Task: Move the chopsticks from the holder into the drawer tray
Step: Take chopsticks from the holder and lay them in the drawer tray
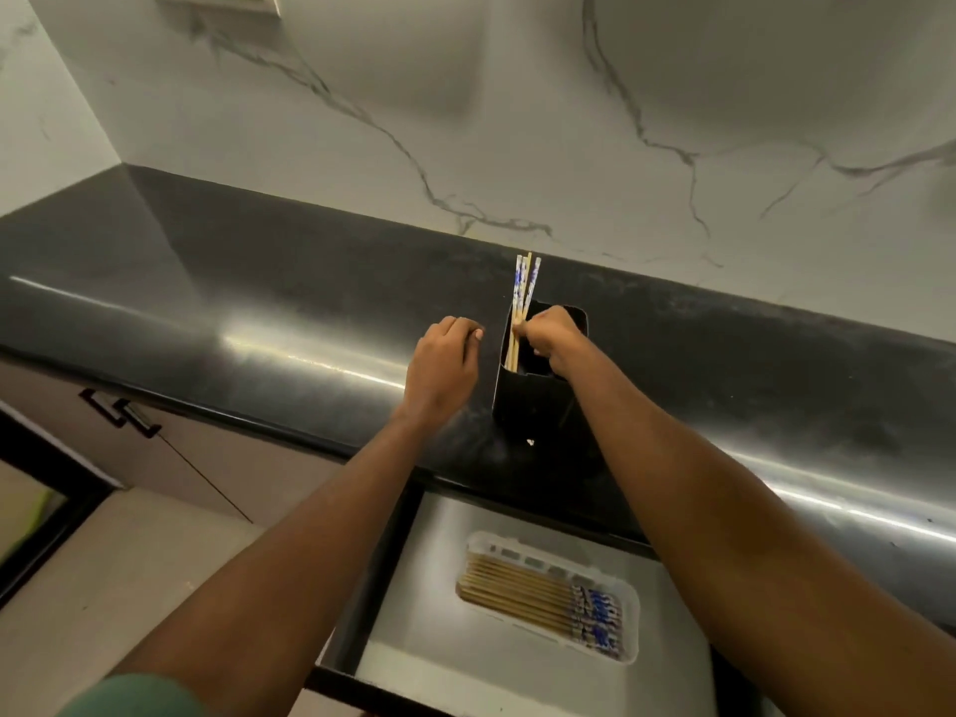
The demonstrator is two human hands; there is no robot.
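Observation:
A black square holder [533, 401] stands on the dark countertop. Several wooden chopsticks [523, 287] with blue-and-white patterned tops stick out of its left side. My right hand [551, 336] is over the holder's mouth, fingers closed around the chopsticks' shafts. My left hand [445, 362] hovers just left of the holder with fingers curled, holding nothing and not touching it. Below, an open drawer holds a white tray [632, 608] with several chopsticks [522, 595] lying side by side in it, patterned ends to the right.
The black countertop [258, 313] runs along a marble-look wall [465, 121]. The open drawer [429, 664] projects out under the counter edge. A cabinet with a black handle [121, 412] is at the left, and floor lies below it.

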